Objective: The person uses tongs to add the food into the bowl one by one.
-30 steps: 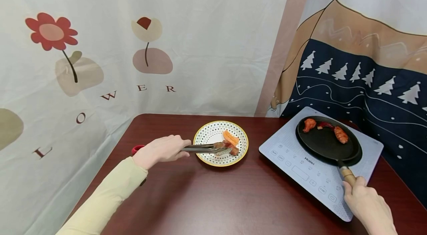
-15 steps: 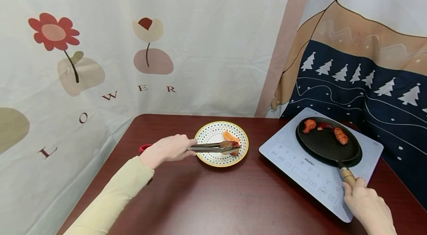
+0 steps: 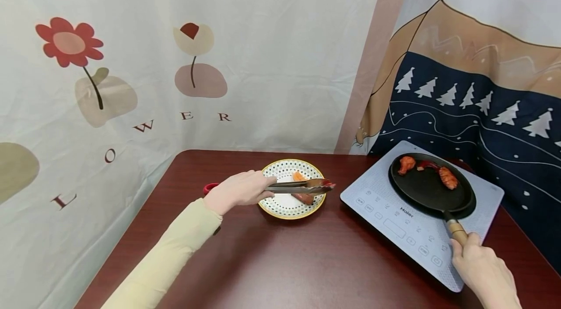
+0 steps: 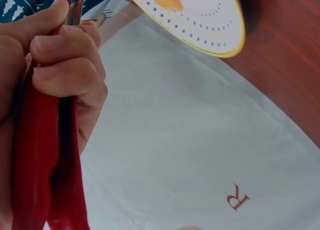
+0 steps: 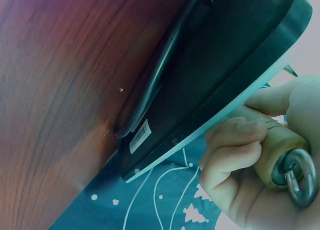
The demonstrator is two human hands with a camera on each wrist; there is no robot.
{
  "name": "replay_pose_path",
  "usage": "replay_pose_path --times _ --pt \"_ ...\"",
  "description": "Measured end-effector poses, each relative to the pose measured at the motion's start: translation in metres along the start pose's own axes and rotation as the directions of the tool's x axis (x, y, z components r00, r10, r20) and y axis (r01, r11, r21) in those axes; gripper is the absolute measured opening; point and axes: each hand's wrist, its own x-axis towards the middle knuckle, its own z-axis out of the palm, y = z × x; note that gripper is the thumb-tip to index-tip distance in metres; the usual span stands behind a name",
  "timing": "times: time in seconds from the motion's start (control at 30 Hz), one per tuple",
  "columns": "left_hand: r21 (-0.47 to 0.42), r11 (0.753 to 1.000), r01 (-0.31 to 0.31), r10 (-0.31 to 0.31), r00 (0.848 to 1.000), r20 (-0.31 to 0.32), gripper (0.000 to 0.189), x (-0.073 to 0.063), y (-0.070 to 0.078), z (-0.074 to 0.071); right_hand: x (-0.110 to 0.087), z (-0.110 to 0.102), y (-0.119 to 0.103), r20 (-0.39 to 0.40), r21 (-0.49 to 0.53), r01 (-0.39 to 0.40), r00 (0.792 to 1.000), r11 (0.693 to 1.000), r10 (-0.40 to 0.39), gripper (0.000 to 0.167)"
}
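Note:
My left hand (image 3: pixel 241 191) grips metal tongs (image 3: pixel 302 187) by their red handles (image 4: pixel 35 155), the fingers curled round them in the left wrist view. Between the tong tips, above the right rim of a dotted plate (image 3: pixel 272 207), is a small dark red piece of food (image 3: pixel 327 185); its kind is unclear. Partly behind the tongs, an orange piece (image 3: pixel 299 176) and a reddish-brown piece (image 3: pixel 304 199) lie on the plate. My right hand (image 3: pixel 484 265) holds the wooden handle (image 5: pixel 280 145) of a black frying pan (image 3: pixel 425 194), which sits on an induction cooker (image 3: pixel 377 206).
Inside the pan lie a small drumstick-like piece (image 3: pixel 407 164), a dark red piece (image 3: pixel 428 165) and a scored orange-red piece (image 3: pixel 448 178). The brown table (image 3: pixel 307 260) ends at a printed curtain (image 3: pixel 280 55) behind.
My left hand has moved right with the tongs, whose tips have lifted from over the plate's food to its right rim with a dark red piece. My right hand has stayed on the pan handle.

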Motion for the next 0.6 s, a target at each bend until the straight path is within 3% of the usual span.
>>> replay_pose_path --times 0.17,0.4,0.6 --pt "0.001 1.000 -0.031 0.031 1.000 0.000 0.017 0.020 0.010 -0.004 0.000 0.001 0.000 -0.003 0.002 -0.005 1.000 1.000 0.005 0.044" --pt "0.005 0.990 -0.140 0.140 0.990 -0.025 0.012 0.051 0.026 -0.006 0.002 0.001 0.001 -0.007 0.005 0.000 1.000 1.000 0.000 0.044" --pt "0.018 0.993 -0.118 0.118 0.993 -0.004 0.017 0.073 0.042 -0.010 0.002 0.001 0.002 -0.031 0.002 0.009 0.999 1.000 -0.009 0.043"
